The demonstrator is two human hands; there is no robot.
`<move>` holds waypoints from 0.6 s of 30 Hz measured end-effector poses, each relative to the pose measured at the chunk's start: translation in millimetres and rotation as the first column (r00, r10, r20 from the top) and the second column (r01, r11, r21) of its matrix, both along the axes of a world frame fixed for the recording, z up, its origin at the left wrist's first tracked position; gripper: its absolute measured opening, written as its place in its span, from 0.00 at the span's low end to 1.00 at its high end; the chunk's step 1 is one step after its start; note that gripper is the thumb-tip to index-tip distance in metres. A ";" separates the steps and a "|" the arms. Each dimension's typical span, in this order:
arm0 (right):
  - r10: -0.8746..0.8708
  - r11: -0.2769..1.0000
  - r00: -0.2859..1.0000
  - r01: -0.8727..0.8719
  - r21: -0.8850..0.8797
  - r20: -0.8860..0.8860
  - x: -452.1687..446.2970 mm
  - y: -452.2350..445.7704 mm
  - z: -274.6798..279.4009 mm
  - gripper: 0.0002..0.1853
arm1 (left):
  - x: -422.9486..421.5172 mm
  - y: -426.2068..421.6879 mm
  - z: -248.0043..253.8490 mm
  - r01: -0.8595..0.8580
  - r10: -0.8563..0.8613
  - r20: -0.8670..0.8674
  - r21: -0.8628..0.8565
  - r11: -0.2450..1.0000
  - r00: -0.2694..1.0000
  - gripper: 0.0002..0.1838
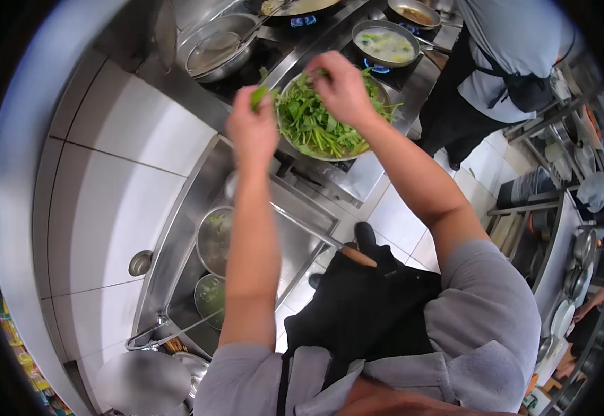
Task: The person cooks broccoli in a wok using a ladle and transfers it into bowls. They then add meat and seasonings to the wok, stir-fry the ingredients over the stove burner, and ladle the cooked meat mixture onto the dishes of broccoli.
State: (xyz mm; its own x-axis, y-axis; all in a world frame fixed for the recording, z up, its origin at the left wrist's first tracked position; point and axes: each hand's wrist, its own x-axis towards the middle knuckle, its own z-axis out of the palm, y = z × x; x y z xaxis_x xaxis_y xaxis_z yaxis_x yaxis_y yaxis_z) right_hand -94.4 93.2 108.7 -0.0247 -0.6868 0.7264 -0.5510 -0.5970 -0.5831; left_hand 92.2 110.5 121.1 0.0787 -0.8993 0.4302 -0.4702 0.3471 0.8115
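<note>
While the left hand (253,128) pinches a leaf (258,98) beside the greens (316,121), the nearer right hand (343,89) curls over them, hold unclear.

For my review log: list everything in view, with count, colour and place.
leafy greens: one heap, green, in the wide pan
wide pan: one, silvery, on the cooktop
soup pan: one, dark grey, over blue flame, top
small pan: one, metallic, top edge
metal bowl: one, silver, top left
pots: two visible, silver, in the steel basin
utensil: one, wooden handle, across the basin
tiles: many, white, wall and floor
plates: several, pale, right side
co-worker: one, grey shirt, upper right
edge clutter: uncountable, mixed colours, margins
apron: one, black, on the wearer
left hand: one, bare, beside the greens, leaf in fingers
right hand: one, bare, over the greens
</note>
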 end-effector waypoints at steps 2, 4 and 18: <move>-0.046 0.999 0.998 0.046 -0.001 0.038 -31.7 -29.9 -35.4 0.07 | -55.1 -39.7 -37.6 -0.018 0.022 0.039 -0.097 0.995 0.999 0.11; -0.035 0.978 0.953 0.095 0.186 -0.300 -56.7 -57.4 -94.0 0.11 | -88.3 -81.7 -119.0 0.101 -0.102 0.372 0.024 0.995 0.923 0.22; 0.351 0.904 0.725 -0.098 0.415 -0.593 42.6 -55.7 -131.4 0.21 | 20.3 56.0 -98.4 -0.113 0.070 0.194 0.218 0.969 0.979 0.17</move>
